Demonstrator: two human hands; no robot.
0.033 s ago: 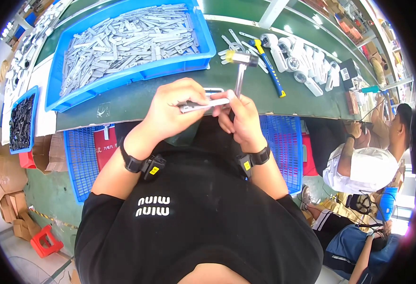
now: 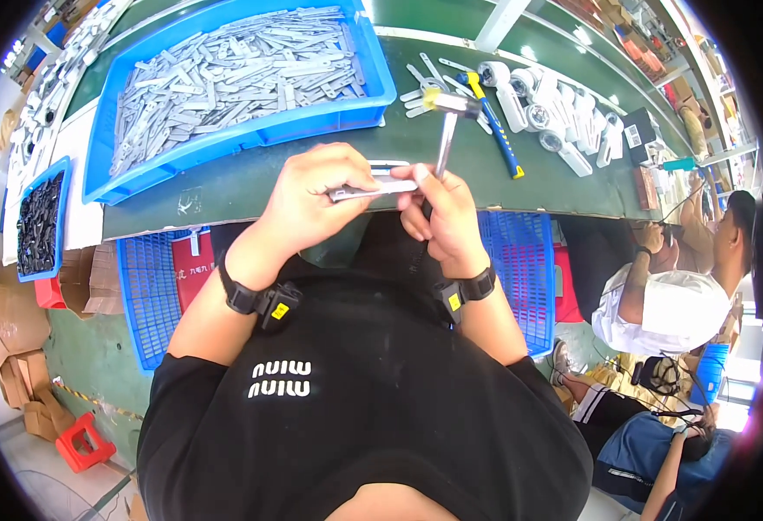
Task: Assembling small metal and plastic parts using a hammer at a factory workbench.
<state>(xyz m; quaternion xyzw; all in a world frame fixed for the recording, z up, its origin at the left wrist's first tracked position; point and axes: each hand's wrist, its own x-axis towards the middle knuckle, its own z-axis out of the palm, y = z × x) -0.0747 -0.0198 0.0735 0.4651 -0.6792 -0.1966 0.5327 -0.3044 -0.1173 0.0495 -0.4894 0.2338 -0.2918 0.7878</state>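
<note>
My left hand (image 2: 316, 187) pinches a flat light-grey strip (image 2: 390, 187), held low in front of me at the bench's near edge. The far end of that strip meets the fingers of my right hand (image 2: 447, 208). My right hand is closed round a small hammer (image 2: 445, 143), its handle upright and its yellow-and-black head pointing away from me. Just beyond the fingers, a pale narrow piece (image 2: 390, 163) shows above the green bench (image 2: 251, 187), partly hidden. Which of my right fingertips grip the strip is hidden.
A big blue tray (image 2: 269, 132) of grey strips stands at the far left, with a smaller tray (image 2: 62, 187) of black parts beyond it. A blue-and-yellow hammer (image 2: 501, 135) lies right, near white handheld parts (image 2: 564, 139). Co-workers (image 2: 659, 295) sit at the right.
The hammer in my right hand has tilted slightly, its head shifting a little right. The strip has moved slightly between my hands.
</note>
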